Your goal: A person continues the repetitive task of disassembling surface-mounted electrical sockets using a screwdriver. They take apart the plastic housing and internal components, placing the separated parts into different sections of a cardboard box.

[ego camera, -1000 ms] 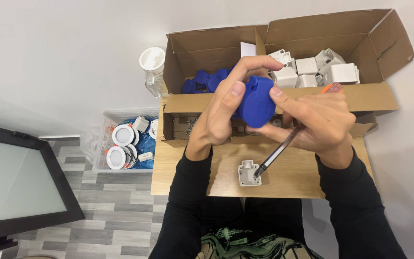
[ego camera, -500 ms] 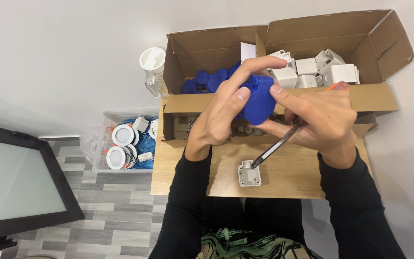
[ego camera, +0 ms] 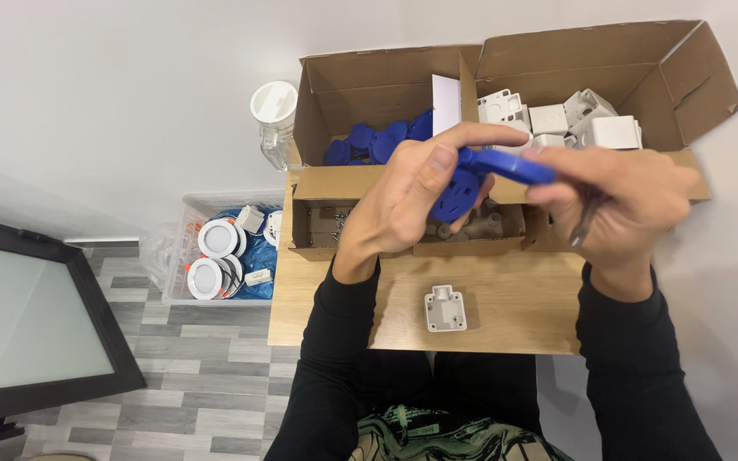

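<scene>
Both hands have lifted higher and closer to the camera than a second ago; the left hand (ego camera: 412, 201) grasps a round blue plastic socket part (ego camera: 463, 189) with thumb and fingers wrapped about it, its flat blue hinged lid (ego camera: 510, 166) now swung out edge-on toward the right hand (ego camera: 634, 201), whereas a moment back the blue piece faced the camera as a closed round cap; the part sits in the air above the small cardboard tray (ego camera: 318, 183) at the back of the wooden bench (ego camera: 506, 320). The right hand is clenched on a thin dark metal tool (ego camera: 585, 220), whose shaft a second ago slanted down toward the small grey square plastic base (ego camera: 445, 309) on the bench; that base now lies alone, well apart from both hands. The tool's tip and handle are hidden inside the fist, so its kind cannot be told; motion blurs the right hand's fingers, and whether they touch the lid is unclear; the contents of the tray beneath the hands are mostly covered.
</scene>
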